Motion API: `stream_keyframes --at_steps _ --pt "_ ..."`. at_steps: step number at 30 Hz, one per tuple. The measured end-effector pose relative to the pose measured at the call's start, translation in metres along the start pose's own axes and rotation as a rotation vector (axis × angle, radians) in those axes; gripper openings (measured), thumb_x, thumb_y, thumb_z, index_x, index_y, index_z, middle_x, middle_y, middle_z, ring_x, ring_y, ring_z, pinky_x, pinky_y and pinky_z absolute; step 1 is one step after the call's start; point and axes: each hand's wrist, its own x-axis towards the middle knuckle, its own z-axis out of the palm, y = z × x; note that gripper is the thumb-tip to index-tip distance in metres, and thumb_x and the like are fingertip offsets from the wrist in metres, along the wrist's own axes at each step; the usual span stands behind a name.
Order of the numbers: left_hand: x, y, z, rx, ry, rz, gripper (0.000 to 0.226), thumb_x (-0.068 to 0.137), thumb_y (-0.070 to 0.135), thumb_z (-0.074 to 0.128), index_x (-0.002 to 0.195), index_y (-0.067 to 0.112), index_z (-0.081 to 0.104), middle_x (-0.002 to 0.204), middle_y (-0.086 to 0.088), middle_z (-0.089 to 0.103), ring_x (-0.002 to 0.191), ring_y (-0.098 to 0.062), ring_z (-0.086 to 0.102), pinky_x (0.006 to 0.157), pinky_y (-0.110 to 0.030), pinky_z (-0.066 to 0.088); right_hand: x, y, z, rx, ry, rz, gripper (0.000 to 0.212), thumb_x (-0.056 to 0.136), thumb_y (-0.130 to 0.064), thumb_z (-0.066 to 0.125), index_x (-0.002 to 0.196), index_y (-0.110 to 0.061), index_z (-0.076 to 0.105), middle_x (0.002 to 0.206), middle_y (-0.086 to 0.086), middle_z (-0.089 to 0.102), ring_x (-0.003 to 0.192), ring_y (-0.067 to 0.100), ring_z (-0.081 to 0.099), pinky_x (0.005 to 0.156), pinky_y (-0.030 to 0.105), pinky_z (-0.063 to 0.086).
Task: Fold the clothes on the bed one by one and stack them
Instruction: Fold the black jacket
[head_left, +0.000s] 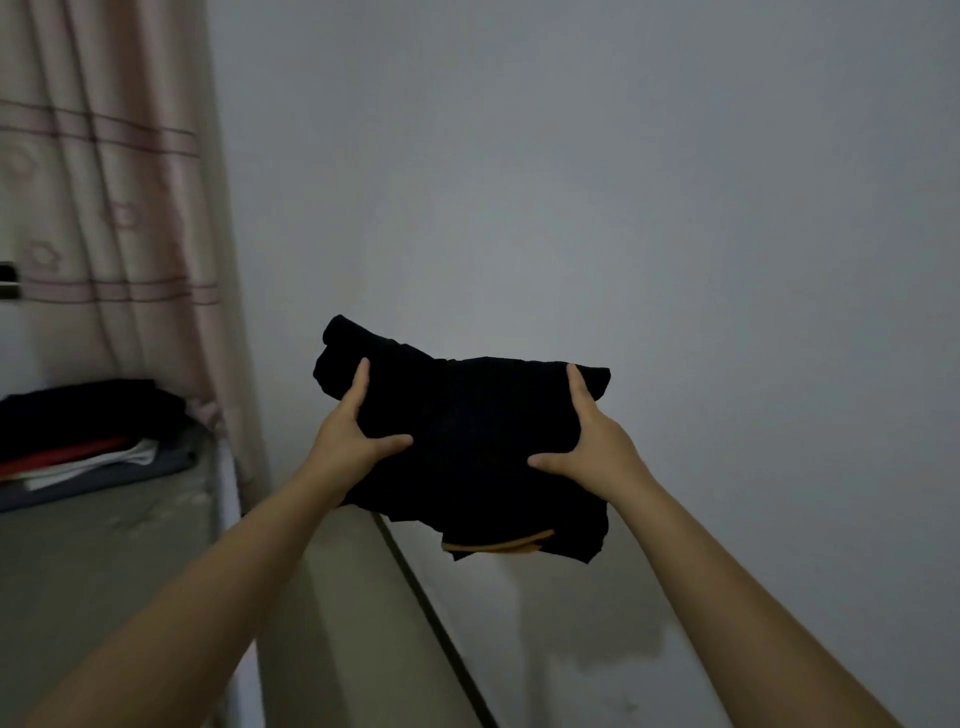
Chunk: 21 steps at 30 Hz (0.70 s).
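Note:
A folded black garment (467, 431) with an orange trim at its lower edge is held up in the air in front of the grey wall. My left hand (353, 431) grips its left side, thumb on top and fingers under. On the right side, my right hand (587, 441) holds it the same way. A stack of folded clothes (88, 436), black on top with red and white layers below, lies at the far left on a raised surface.
A pale striped curtain (119, 208) hangs at the left behind the stack. The grey wall (623, 208) fills the right. A grey-green surface (130, 551) with a dark edge strip (436, 613) runs below my arms.

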Motion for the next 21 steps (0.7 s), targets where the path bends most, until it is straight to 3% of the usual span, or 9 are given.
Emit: stream_keyframes --at_steps 2,6,11,15,21 --pt "0.017 -0.014 -0.009 0.045 0.093 -0.029 0.095 0.077 -0.004 0.066 0.146 0.026 0.009 0.144 -0.002 0.033 0.116 -0.006 0.036 0.093 -0.02 0.033 0.044 0.009 0.02 0.038 -0.059 -0.058 0.108 0.077 -0.021 0.071 0.144 -0.03 -0.012 0.138 0.004 0.043 0.118 0.024 0.048 0.087 0.026 0.039" --pt "0.053 -0.053 -0.042 0.132 0.262 -0.095 0.097 0.075 -0.005 0.068 0.146 0.025 0.01 0.147 -0.003 0.03 0.131 -0.019 0.033 0.102 -0.028 0.031 0.128 0.011 0.078 0.097 -0.209 -0.158 0.108 0.077 -0.023 0.072 0.144 -0.031 -0.013 0.137 0.004 0.044 0.117 0.023 0.048 0.086 0.023 0.039" --pt "0.115 -0.102 -0.093 0.154 0.396 -0.156 0.098 0.075 -0.005 0.068 0.146 0.028 0.009 0.148 -0.002 0.027 0.129 -0.018 0.033 0.103 -0.031 0.033 0.233 -0.009 0.152 0.15 -0.352 -0.276 0.111 0.077 -0.021 0.072 0.143 -0.028 -0.016 0.137 0.003 0.043 0.115 0.021 0.049 0.082 0.02 0.038" --pt "0.166 -0.14 -0.139 0.115 0.514 -0.215 0.097 0.075 -0.008 0.066 0.146 0.027 0.01 0.145 -0.004 0.031 0.117 -0.011 0.037 0.099 -0.029 0.035 0.326 -0.035 0.21 0.199 -0.457 -0.345 0.113 0.076 -0.021 0.073 0.142 -0.027 -0.019 0.14 0.001 0.041 0.116 0.019 0.048 0.081 0.018 0.036" --pt "0.259 -0.187 -0.195 0.154 0.648 -0.288 0.095 0.076 -0.007 0.066 0.146 0.027 0.012 0.145 -0.006 0.032 0.126 -0.023 0.039 0.099 -0.034 0.038 0.447 -0.066 0.294 0.232 -0.598 -0.416 0.113 0.077 -0.022 0.072 0.142 -0.028 -0.02 0.138 0.002 0.042 0.115 0.02 0.048 0.086 0.021 0.039"
